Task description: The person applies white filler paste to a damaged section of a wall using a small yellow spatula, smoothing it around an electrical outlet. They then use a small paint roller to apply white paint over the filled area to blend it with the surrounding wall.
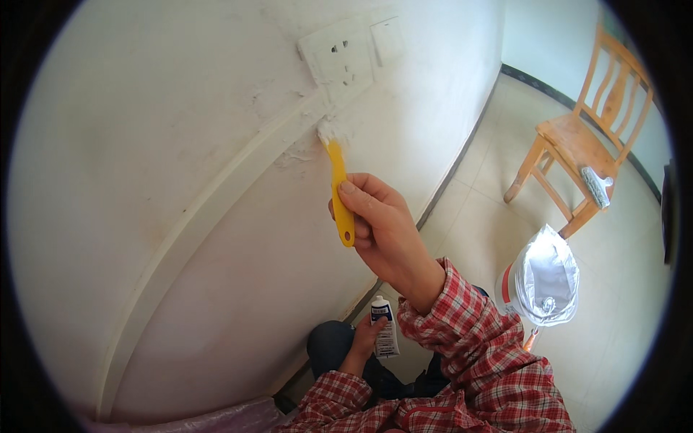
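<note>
We note the right hand (382, 227) raised against the white wall (144, 180), its fingers (361, 195) clamped around the yellow handle of a small brush (338, 191). The thumb lies along the handle's front, which we judge steadies the tool for fine strokes. The bristle end is white with filler and touches the wall just below the wall socket (341, 58), beside the raised cable duct (216, 195) that runs diagonally down the wall. The plaster there looks rough and uneven.

The left hand (364, 339) hangs low near the knee, fingers closed about a small white tube (385, 328) held upright, cap end down; we judge it is kept there within easy reach of the brush.

A light switch (388, 37) sits just beside the socket. On the tiled floor (635, 303) stands a bucket lined with a silvery bag (545, 278), near the person. A wooden chair (588, 130) stands well apart, with a paint roller (597, 186) on its seat edge.
</note>
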`<state>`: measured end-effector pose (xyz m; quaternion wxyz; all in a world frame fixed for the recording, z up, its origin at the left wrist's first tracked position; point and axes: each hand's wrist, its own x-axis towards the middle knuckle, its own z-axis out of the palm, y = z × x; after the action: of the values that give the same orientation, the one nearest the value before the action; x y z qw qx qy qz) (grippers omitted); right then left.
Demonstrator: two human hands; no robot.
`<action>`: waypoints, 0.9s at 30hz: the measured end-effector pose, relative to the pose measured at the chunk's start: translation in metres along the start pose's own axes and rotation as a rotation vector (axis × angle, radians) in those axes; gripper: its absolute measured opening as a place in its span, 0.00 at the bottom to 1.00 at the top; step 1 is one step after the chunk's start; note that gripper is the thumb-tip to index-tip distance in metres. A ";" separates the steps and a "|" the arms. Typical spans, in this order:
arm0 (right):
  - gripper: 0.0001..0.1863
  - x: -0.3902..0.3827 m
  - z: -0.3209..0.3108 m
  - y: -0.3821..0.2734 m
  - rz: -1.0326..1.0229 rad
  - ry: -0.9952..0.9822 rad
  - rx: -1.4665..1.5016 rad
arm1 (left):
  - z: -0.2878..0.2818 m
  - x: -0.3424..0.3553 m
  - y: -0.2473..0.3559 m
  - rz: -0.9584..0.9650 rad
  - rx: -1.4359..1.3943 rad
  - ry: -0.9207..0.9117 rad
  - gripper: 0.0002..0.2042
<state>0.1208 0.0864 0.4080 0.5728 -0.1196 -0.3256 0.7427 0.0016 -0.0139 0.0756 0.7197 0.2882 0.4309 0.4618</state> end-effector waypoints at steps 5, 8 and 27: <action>0.10 0.000 0.006 -0.007 -0.016 0.038 -0.004 | -0.002 0.002 -0.004 0.014 -0.016 -0.007 0.10; 0.10 -0.003 0.011 -0.016 -0.033 0.052 0.001 | -0.002 0.003 -0.005 0.013 -0.011 -0.009 0.09; 0.11 -0.004 0.020 -0.042 0.058 -0.063 0.150 | 0.001 -0.002 0.002 -0.001 -0.018 -0.014 0.09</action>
<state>0.1439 0.0811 0.4488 0.5479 -0.0622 -0.2831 0.7847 0.0011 -0.0148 0.0787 0.7253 0.2848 0.4220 0.4635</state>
